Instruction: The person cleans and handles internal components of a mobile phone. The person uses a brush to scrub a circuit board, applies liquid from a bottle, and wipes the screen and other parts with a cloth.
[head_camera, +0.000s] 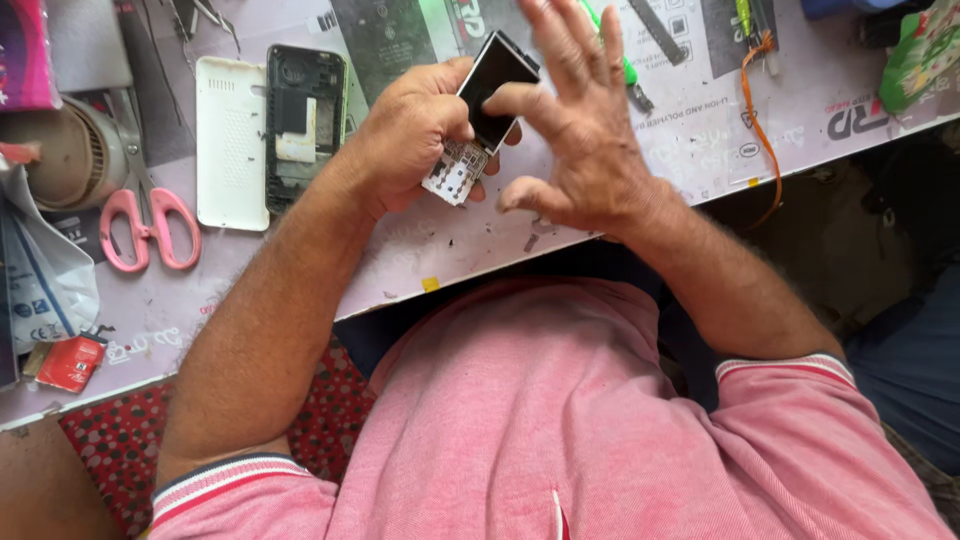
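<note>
Gripping the bare phone board with screen, left hand is clamped around it while right hand, fingers spread, is pressing its thumb against the display, likely mid-reassembly.

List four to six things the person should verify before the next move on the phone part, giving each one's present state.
1. Left hand grips the phone board firmly: ok.
2. Right hand fingers spread, only a fingertip near the screen: ok.
3. Screen free of cracks: cannot tell.
4. White back cover and black frame lie apart on the mat: ok.
5. Pink scissors away from both hands: ok.
</note>
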